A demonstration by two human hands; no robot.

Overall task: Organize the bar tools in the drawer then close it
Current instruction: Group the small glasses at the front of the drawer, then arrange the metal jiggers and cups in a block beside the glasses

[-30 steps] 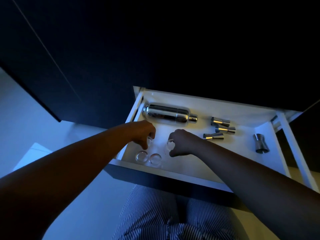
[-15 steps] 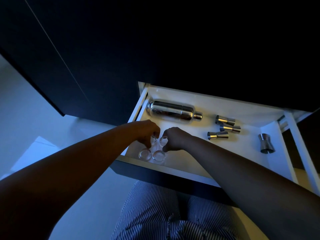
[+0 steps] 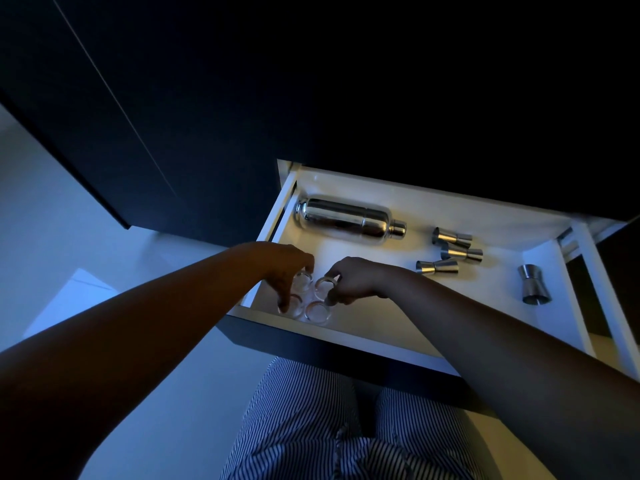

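**Two glasses brought into a cluster at the drawer's front left**

A second ago the left hand [image 3: 277, 268] and right hand [image 3: 349, 280] were apart, each holding a small clear glass away from the pair at the lower left of the white drawer [image 3: 381, 327]. Now the hands have closed in: the left-hand glass [image 3: 302, 279] and right-hand glass [image 3: 323, 285] sit side by side just behind the front pair [image 3: 316, 310], forming a block of four.
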